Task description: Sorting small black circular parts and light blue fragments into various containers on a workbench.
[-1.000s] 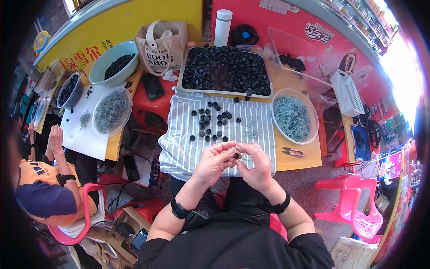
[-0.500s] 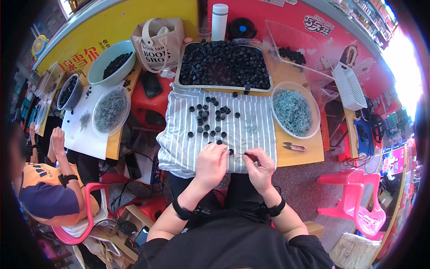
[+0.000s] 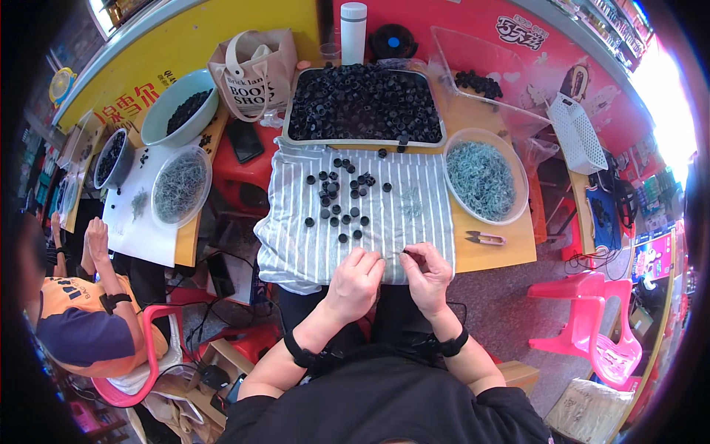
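My left hand (image 3: pixel 356 283) is closed in a pinch above the near edge of the striped cloth (image 3: pixel 296 255); what its fingers hold, if anything, is hidden. Just to the right, my right hand (image 3: pixel 427 274) pinches a small dark piece, only partly showing at the fingertips. The two hands are close together but apart. Beyond them several small round black caps (image 3: pixel 325 200) lie scattered on the cloth. A thin clump of clear, thread-like pieces (image 3: pixel 412 203) lies to their right.
A tray of black caps (image 3: pixel 362 111) stands at the back. On the right are a bowl of bluish clear pieces (image 3: pixel 482 180) and thread snips (image 3: pixel 486 238). A phone (image 3: pixel 244 140) and canvas bag (image 3: pixel 255 74) are back left. Another person (image 3: pixel 89 318) sits at left.
The black cap that showed at my left fingertips is out of sight, and those fingers have closed together. My right hand has barely moved. The view has shifted slightly.
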Available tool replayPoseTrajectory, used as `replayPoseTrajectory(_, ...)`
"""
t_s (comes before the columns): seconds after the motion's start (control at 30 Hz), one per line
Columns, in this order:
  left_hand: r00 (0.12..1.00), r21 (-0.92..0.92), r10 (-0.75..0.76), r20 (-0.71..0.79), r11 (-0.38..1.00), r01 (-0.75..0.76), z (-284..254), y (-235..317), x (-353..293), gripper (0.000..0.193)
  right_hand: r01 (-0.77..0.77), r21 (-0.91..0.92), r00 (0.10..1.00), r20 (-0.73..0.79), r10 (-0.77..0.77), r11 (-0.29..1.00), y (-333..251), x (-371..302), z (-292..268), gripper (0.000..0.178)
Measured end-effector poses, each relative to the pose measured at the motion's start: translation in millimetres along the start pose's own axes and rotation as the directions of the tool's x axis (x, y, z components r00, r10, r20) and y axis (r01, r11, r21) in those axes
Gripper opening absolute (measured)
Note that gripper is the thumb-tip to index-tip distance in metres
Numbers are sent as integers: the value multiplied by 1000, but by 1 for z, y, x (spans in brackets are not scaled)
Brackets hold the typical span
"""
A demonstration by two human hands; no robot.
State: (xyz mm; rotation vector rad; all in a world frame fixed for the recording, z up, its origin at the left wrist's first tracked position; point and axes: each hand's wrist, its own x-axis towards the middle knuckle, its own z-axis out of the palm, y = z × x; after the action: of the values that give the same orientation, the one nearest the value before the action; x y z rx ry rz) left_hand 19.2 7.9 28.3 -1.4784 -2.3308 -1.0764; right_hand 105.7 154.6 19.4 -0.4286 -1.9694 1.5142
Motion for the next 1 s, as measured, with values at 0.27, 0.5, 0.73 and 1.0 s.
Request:
replayPoseTrajectory(0.27,696,-879,-541,471,-350,323,0,-15,-1,23,197,-27,980,12,-196,980,-37,-1,8,18)
replayPoseTrajectory(0.5,748,-762,-430,506,-629,154,-7,-11,2,23,401,-130,916,94,-391,907,-48,3,22,21)
replayPoseTrajectory(0.73,754,-759,-426,501,-634,147,-6,-11,-2,23,370,-187,929,83,-361,910,-48,2,25,20)
replayPoseTrajectory(1.0,749,-782,-442,494,-603,160,-6,-8,-3,19,426,-225,905,104,-413,876,-48,4,26,20)
